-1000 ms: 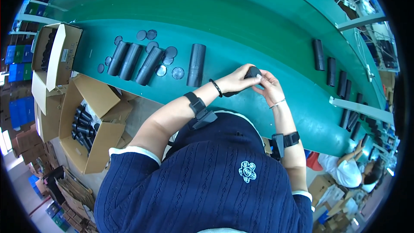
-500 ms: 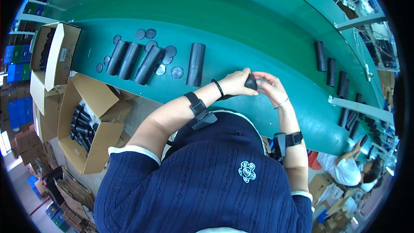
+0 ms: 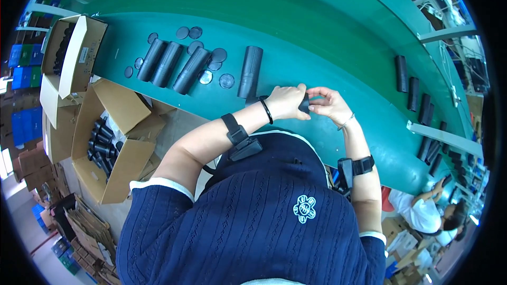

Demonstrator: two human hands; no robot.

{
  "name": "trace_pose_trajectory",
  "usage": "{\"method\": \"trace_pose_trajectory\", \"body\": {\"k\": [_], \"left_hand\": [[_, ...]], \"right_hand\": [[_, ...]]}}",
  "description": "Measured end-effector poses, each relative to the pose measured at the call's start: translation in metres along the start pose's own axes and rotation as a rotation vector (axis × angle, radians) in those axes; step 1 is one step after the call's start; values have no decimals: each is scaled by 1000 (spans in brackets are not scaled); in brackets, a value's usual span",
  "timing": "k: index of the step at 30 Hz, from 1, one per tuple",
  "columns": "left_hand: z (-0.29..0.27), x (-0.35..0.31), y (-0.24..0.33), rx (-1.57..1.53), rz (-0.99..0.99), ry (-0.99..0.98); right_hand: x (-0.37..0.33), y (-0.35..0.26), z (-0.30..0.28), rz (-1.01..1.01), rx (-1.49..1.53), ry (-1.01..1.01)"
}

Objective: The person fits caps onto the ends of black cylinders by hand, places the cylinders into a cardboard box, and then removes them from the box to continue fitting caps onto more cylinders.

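Observation:
My left hand (image 3: 288,101) is wrapped round a black tube (image 3: 304,104) held crosswise above the green table. One end of this tube shows between my hands, and its other end partly shows behind my left wrist. My right hand (image 3: 330,106) has its thumb and fingers bent at the right end of the tube; whether a cap is between them is hidden. Just left of my hands a separate black tube (image 3: 250,72) lies on the table. Farther left lie three more black tubes (image 3: 191,71), with several round black discs (image 3: 226,81) scattered around them.
An open carton (image 3: 112,171) of black parts stands below the left table edge, and another box (image 3: 76,58) sits at the table's left end. More black tubes (image 3: 402,74) lie at the right past a metal bracket (image 3: 443,138). A co-worker (image 3: 420,211) sits at lower right.
The view has shifted slightly, so the tubes and discs appear farther right and higher. The held tube has turned, its rear end now showing behind my left wrist. Both hands stay together at its right end.

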State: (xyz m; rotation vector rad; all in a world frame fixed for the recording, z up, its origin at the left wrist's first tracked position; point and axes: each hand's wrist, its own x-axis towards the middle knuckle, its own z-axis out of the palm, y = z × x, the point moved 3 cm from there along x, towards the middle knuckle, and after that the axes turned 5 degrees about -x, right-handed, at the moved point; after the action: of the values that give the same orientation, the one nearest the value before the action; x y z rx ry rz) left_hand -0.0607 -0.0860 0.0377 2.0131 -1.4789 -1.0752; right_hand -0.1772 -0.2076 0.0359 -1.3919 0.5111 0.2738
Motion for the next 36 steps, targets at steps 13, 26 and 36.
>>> {"method": "trace_pose_trajectory", "body": {"k": [13, 26, 36], "left_hand": [[-15, -33, -3, 76, -35, -9], [-35, -66, -31, 115, -32, 77], [-57, -92, -69, -31, -95, 79]], "right_hand": [[8, -11, 30, -18, -133, -61], [35, -36, 85, -102, -530, 66], [62, -28, 105, -75, 36, -159]]}}
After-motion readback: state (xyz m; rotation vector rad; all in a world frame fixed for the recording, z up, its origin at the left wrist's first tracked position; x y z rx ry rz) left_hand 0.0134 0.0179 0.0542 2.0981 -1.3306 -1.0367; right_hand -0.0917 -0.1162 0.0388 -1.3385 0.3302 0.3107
